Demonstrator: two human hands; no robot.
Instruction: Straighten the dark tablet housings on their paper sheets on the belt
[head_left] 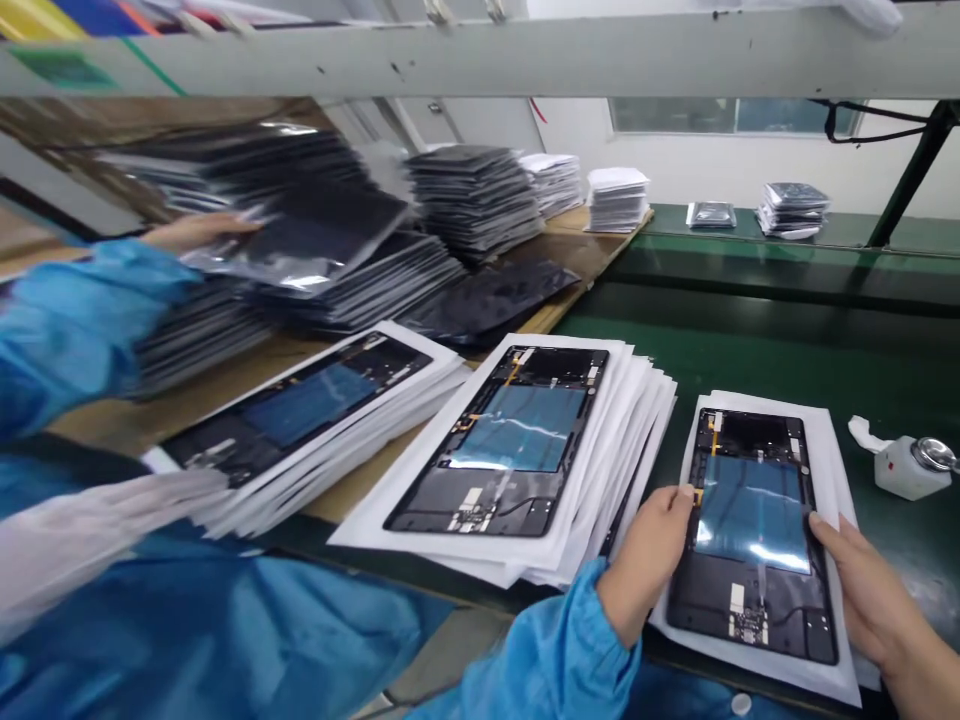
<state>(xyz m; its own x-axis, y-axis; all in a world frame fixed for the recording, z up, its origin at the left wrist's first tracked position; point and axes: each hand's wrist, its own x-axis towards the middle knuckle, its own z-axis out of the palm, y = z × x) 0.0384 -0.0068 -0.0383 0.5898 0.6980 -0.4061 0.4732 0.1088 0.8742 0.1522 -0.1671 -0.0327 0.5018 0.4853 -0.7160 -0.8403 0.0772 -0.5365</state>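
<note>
My bench: green mat (750, 350) at right, bare wood (577, 250) at left. On it lie paper-and-panel stacks (525, 560), bagged stacks (472, 195), a small white dispenser (907, 465).

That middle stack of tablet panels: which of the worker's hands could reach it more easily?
Probably the left hand: it grips the held panel on the edge facing the middle stack. The right hand is on the far edge.

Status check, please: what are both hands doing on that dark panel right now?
Left hand and right hand grip the panel's side edges. Panel flat on white sheets. Co-worker's hand far left on bags; nothing blocking.
</note>
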